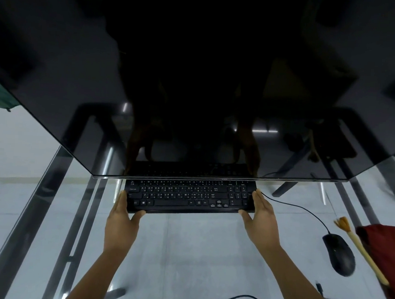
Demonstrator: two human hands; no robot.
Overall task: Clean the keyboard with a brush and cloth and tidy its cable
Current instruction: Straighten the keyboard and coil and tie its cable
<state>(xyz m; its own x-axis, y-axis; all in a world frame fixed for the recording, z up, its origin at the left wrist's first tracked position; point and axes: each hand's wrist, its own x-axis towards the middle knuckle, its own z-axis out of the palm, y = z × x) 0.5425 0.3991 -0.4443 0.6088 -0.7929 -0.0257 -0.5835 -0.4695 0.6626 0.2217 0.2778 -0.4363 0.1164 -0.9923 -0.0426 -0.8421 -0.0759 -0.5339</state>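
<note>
Gripping the black keyboard (189, 195) at its two short ends, the person seems to be at the first step: to bring it out from under the dark monitor (195, 80), whose lower edge covers the top row of keys. The left hand (121, 223) holds the left end, with the fingers along the side and the thumb on the front edge. The keyboard lies flat on the glass desk (186, 251), in the middle, partly under the screen. The right hand (262, 221) holds the right end in the same way, so both hands are closed on the keyboard and not free. From the right back corner a thin black cable (298, 207) runs away toward the right. Farther right are a black mouse (338, 254), then a brush (360, 247) with a pale handle, and a red cloth (385, 253) touching it. I judge that cleaning is not yet begun. The next move calls for pulling the keyboard toward the body, level and slowly, so the cable does not catch, and then freeing the right hand for the brush.
</note>
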